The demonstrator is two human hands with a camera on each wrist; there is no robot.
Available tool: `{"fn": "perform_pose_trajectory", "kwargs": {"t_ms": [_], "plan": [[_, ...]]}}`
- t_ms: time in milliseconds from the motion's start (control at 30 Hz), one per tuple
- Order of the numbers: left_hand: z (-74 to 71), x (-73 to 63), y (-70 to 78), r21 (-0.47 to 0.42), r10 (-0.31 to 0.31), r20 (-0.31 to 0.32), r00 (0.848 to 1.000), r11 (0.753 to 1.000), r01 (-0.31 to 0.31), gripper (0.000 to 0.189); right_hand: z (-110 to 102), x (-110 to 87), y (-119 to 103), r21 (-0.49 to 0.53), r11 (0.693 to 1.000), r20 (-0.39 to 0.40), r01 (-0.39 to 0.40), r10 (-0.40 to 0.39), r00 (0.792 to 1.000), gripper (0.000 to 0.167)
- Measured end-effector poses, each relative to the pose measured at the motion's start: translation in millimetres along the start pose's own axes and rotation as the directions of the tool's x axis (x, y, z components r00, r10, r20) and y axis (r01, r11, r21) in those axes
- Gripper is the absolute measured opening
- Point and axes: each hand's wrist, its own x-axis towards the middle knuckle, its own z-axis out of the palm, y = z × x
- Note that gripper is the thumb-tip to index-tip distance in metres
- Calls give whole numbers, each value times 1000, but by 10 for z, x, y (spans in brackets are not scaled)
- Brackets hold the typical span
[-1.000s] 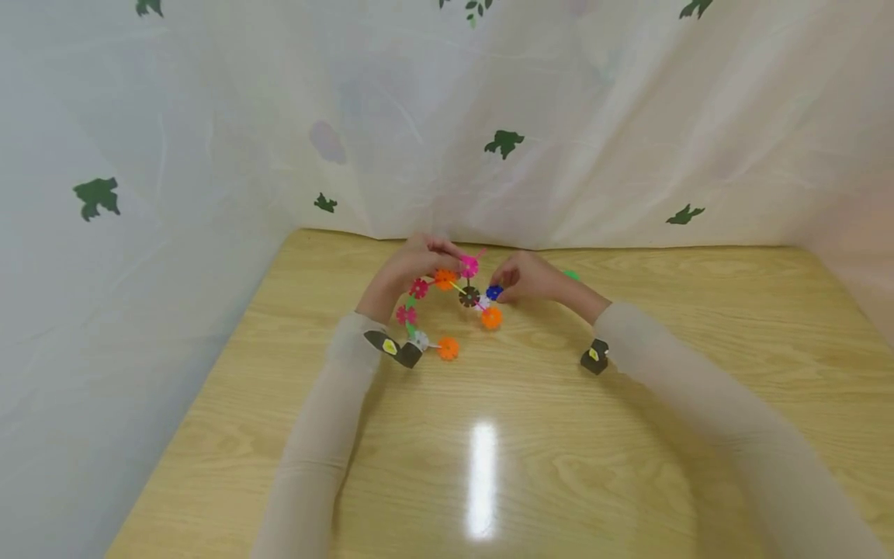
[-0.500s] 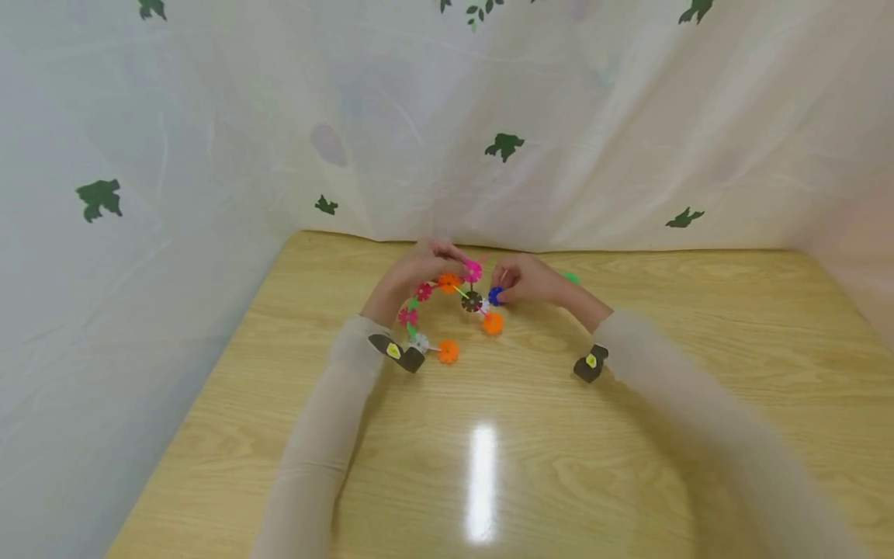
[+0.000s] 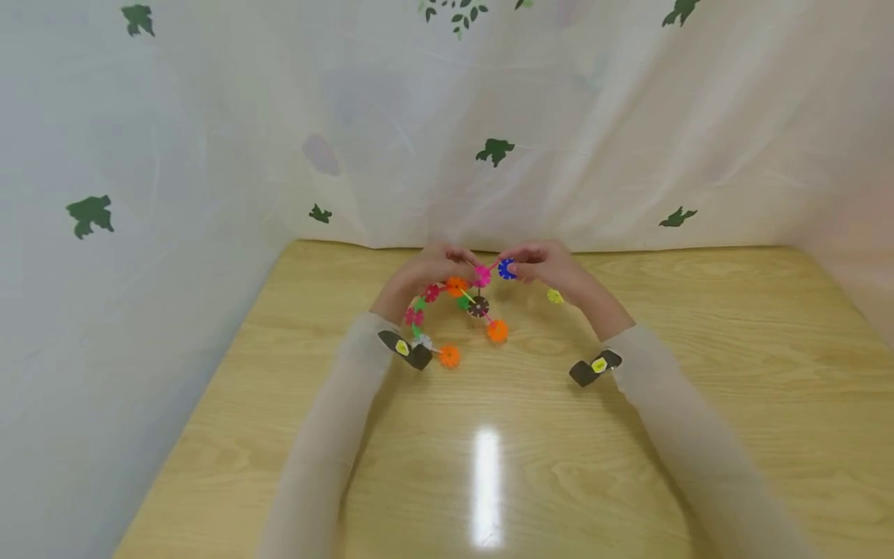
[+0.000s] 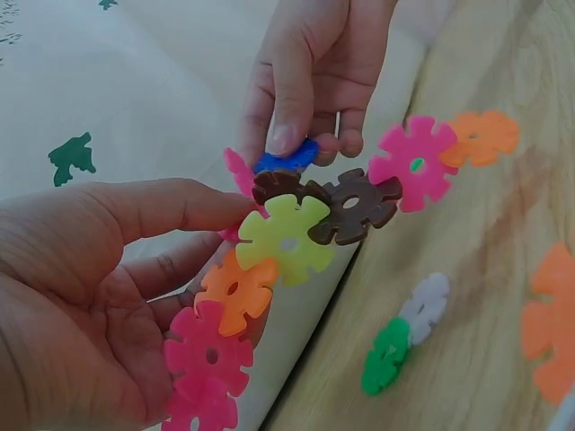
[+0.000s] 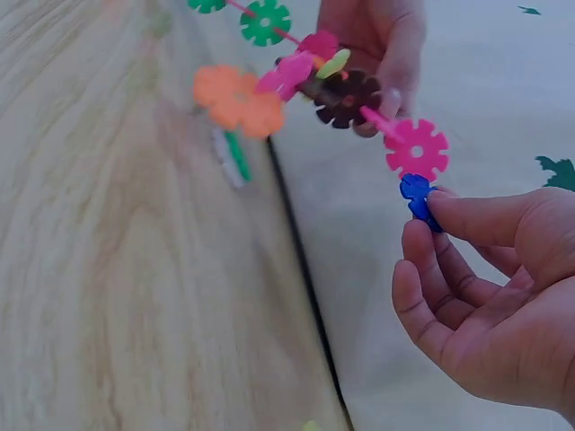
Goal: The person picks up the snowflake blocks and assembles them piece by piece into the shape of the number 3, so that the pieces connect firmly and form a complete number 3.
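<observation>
My left hand (image 3: 440,268) pinches a chain of interlocking plastic snowflake discs near its brown discs (image 4: 355,205). The chain curves down with pink, green, white and orange discs, among them an orange disc (image 3: 450,356) at one end. A side branch carries a pink disc (image 4: 413,163) and an orange disc (image 4: 485,137). Between thumb and fingers, my right hand (image 3: 548,268) pinches a blue snowflake disc (image 5: 419,199). In the right wrist view, the blue disc meets the lower edge of another pink disc (image 5: 417,151) on the chain.
A joined green-and-white pair of discs (image 4: 404,332) lies on the wooden table (image 3: 559,466) under the chain. Near the right wrist is a yellow disc (image 3: 555,296). A pale curtain (image 3: 405,155) with green leaf shapes stands along the table's back edge.
My right hand has risen with the blue disc, bringing it up beside the chain's upper pink disc. The yellow and green discs on the table have come into view. My left hand keeps its hold.
</observation>
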Motion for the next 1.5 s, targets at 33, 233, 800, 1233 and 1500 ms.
{"fn": "perform_pose_trajectory", "kwargs": {"t_ms": [33, 233, 800, 1233, 1500], "plan": [[3, 15, 10, 0, 2, 3, 1000, 1000, -2, 25, -8, -7, -8, 18, 1000, -12, -5, 5, 1000, 31], [26, 61, 1, -43, -2, 5, 1000, 999, 2, 25, -2, -29, -11, 138, 990, -96, 27, -14, 995, 31], [82, 20, -8, -66, -10, -15, 1000, 998, 9, 21, 64, -4, 6, 334, 939, -150, 79, -30, 988, 17], [102, 11, -33, -78, 3, -18, 1000, 997, -4, 19, 104, 3, 35, 339, 940, -99, 49, -16, 995, 14], [134, 2, -12, -78, -6, -49, 999, 997, 2, 17, 116, -5, 59, 382, 921, -130, 76, -28, 991, 19]]}}
